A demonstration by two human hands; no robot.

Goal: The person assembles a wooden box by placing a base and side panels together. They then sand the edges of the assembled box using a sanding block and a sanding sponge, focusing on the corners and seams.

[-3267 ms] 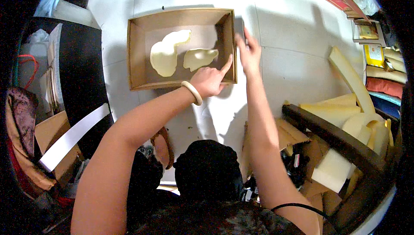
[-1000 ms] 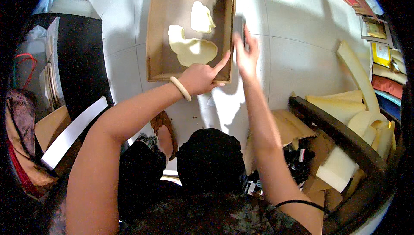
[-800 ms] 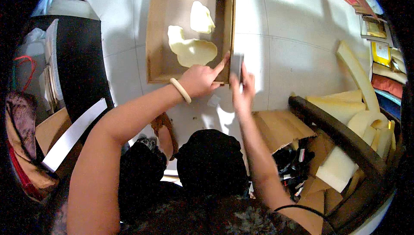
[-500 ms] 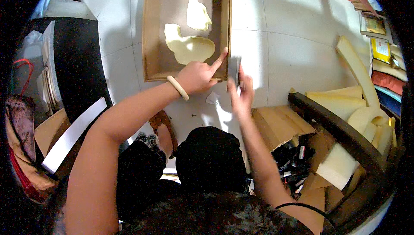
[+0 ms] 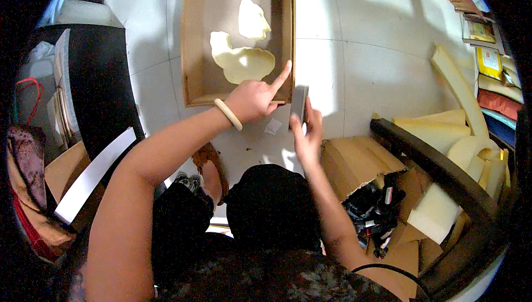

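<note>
A brown open-topped box (image 5: 192, 83) lies on the floor in front of me, with two pale cream, irregular flat pieces inside, a smaller one (image 5: 252, 20) and a larger curved one (image 5: 244, 64). My left hand (image 5: 252, 98), a cream bangle on its wrist, grips the near wall close to the near right corner. Its index finger stretches along the inside of the right wall; the other fingers are curled and partly hidden. Just outside that corner, my right hand (image 5: 308, 135) is closed around a grey, flat rectangular block (image 5: 300, 101), held on edge.
To the right stand a torn cardboard carton (image 5: 360, 160) with black items beside it, a dark bar (image 5: 426, 160) and yellowish foam pieces (image 5: 460, 88). A black surface (image 5: 102, 74) and a white strip (image 5: 97, 174) lie left. A paper scrap (image 5: 272, 127) rests below the box.
My right hand has drawn the grey block toward me along the outside of the box's right wall. My left hand keeps its place; the box has shifted very slightly left.
</note>
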